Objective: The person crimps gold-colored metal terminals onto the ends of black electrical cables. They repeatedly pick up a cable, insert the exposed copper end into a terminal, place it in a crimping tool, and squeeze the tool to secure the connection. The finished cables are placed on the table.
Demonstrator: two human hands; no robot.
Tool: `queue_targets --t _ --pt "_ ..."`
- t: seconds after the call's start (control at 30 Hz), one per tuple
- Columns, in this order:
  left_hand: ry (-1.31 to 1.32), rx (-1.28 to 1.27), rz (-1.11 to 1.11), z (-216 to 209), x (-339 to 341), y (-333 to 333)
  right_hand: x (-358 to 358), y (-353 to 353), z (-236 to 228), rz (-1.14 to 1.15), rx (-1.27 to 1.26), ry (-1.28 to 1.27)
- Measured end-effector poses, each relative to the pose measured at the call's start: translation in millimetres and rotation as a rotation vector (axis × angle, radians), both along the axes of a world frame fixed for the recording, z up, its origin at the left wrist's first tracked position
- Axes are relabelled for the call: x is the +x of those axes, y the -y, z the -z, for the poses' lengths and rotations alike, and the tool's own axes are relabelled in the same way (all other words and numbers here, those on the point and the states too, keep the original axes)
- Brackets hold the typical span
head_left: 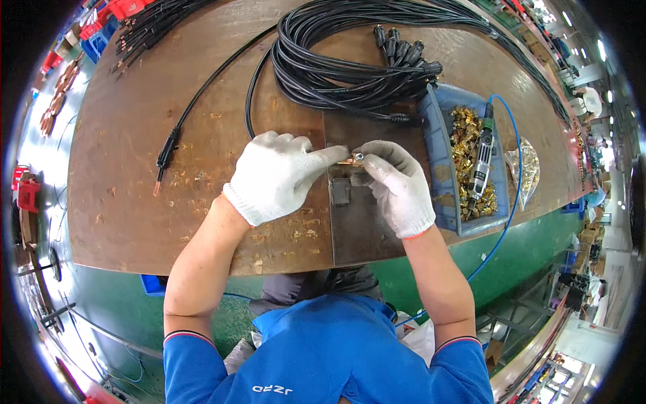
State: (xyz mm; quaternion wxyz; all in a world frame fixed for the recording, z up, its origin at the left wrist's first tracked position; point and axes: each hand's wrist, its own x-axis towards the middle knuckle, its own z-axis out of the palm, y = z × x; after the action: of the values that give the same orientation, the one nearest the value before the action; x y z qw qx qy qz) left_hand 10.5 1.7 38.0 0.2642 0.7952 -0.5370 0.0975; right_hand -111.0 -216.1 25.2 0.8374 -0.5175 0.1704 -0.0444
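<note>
Both of my hands wear white gloves and meet over the brown table [202,229]. My left hand [272,176] is closed, its index finger stretched toward my right hand; a black cable [249,114] runs down from the coil and disappears under it. With the thumb and fingers of my right hand [397,178] I pinch a small shiny metal fitting [358,157]. A bit of copper colour shows beside the fitting, between the two hands. The left hand's grip on the cable is mostly hidden. Just below the fingertips lies a small dark block [341,191].
A large coil of black cables [296,81] with connectors lies at the back. Right of my hands stands a blue-grey bin [444,168] of brass fittings [492,198], an air tool [482,161] on top, its blue hose [517,151] trailing off. A finished-looking cable end [168,148] rests at left.
</note>
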Motion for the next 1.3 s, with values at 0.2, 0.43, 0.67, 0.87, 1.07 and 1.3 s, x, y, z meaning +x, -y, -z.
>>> queue_targets --t 0.2,0.43,0.67,0.87,1.07,1.3 --pt "-0.032 0.049 -0.015 2.6 -1.1 -3.9 2.5 -6.2 -12.9 -0.155 -0.762 -0.024" --pt "-0.04 0.112 -0.019 13.9 2.8 -8.7 10.8 -7.4 -8.0 -0.168 -1.258 0.177" --pt "-0.05 0.161 -0.012 18.2 2.1 -10.1 14.6 -6.2 -9.2 -0.218 -1.538 0.244" --pt "-0.058 0.177 -0.019 25.9 -0.1 -3.9 19.0 -0.9 -6.9 -0.259 -1.376 0.138" --pt "-0.046 0.186 -0.032 29.0 -1.7 -4.0 23.4 -2.4 -3.2 -0.272 -1.325 0.068" --pt "-0.069 0.182 -0.03 30.3 -2.9 -3.5 23.5 -2.3 -1.8 -0.256 -1.292 0.073"
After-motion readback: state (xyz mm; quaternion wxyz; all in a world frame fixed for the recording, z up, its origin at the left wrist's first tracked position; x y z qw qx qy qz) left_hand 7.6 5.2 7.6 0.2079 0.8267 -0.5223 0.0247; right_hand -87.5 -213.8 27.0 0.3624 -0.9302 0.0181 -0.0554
